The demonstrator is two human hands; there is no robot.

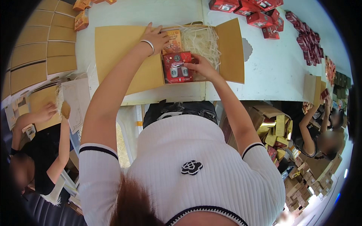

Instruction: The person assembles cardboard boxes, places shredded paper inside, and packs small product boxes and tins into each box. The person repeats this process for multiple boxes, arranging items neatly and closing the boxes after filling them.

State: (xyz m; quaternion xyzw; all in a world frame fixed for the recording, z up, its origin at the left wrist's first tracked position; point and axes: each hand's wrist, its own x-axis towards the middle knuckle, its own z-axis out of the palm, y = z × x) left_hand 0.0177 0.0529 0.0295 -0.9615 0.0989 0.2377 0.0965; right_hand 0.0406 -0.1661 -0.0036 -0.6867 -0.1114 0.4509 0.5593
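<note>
An open cardboard gift box [231,50] lies on the white table with its flaps spread to both sides. Pale shredded filler [199,39] covers the right part of its inside. An orange printed carton [174,42] lies at the upper left inside, and my left hand [155,38], a bangle at its wrist, rests over the box's left edge with fingertips on that carton. Below it, a red box with cup pictures [177,67] sits in the lower left of the gift box. My right hand [201,67] grips this red box by its right side.
Red cartons [258,19] lie at the table's upper right, with more heaped farther right. Stacked cardboard boxes [32,35] and orange cartons [81,20] stand at the left. Co-workers sit or stand on both sides. A carton of gold packs [280,125] is below the table's edge.
</note>
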